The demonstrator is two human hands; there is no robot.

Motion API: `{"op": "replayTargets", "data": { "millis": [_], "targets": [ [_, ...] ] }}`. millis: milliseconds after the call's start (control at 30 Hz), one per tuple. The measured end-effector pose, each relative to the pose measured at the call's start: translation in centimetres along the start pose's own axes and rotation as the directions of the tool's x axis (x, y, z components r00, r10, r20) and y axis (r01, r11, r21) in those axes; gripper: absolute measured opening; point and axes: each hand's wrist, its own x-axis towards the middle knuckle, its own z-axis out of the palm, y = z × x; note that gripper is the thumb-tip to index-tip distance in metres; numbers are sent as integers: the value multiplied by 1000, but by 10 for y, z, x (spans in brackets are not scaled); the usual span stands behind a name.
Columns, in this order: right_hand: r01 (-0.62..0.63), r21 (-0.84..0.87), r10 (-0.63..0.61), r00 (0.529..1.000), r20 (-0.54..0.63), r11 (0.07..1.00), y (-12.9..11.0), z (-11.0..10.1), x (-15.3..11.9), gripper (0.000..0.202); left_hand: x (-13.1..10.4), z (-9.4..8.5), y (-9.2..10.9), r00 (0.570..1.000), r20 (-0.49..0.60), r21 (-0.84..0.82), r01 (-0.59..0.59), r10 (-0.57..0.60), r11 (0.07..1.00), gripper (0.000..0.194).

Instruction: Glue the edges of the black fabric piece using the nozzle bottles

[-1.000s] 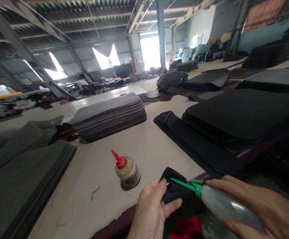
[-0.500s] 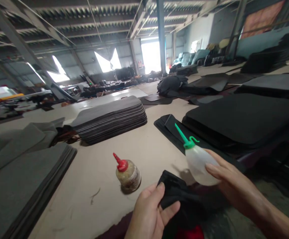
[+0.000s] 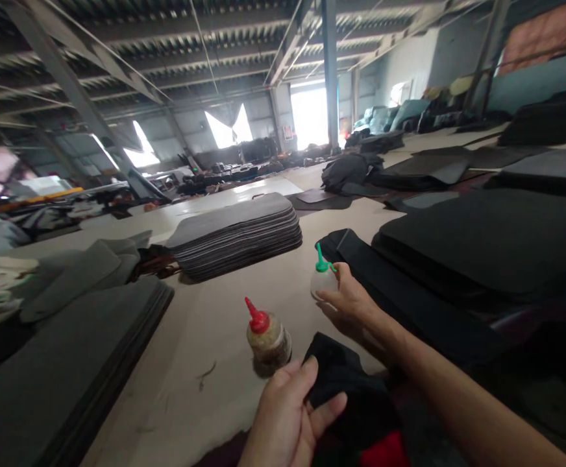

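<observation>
My right hand (image 3: pixel 348 292) is wrapped round a white squeeze bottle (image 3: pixel 322 283) with a green nozzle, upright at the table surface; whether its base touches cannot be told. Near the table's front edge, my left hand (image 3: pixel 293 405) pinches a piece of black fabric (image 3: pixel 334 366) between thumb and fingers. The rest of that fabric hangs down toward a red patch at the bottom of the view. Just left of the fabric stands a second bottle (image 3: pixel 268 344), with a red nozzle and yellowish contents. Its lower side sits close behind my left hand.
A neat stack of grey sheets (image 3: pixel 239 233) lies farther back on the pale table (image 3: pixel 205 331). Dark grey sheets (image 3: pixel 93 363) cover the left side. At right are a folded black cloth (image 3: pixel 390 292) and a large black stack (image 3: pixel 487 240).
My right hand has carried the green-nozzled bottle forward, left and down to the table, turning it upright. My left hand still pinches the black fabric. The view has shifted slightly left.
</observation>
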Motion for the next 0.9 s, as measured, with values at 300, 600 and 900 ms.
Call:
{"op": "replayTargets", "data": {
  "millis": [300,600,900],
  "targets": [
    [-299,294,185,915,359,908,-25,-66,-121,58,-6,13,-2,992,127,28,21,-25,999,17],
    [-570,512,295,801,521,643,-32,-53,-132,40,-7,18,-11,986,158,35,45,-50,998,27],
    [-652,613,235,746,623,447,-51,-37,-106,28,-16,-23,-3,982,191,-45,18,-9,999,43]
  ]
}}
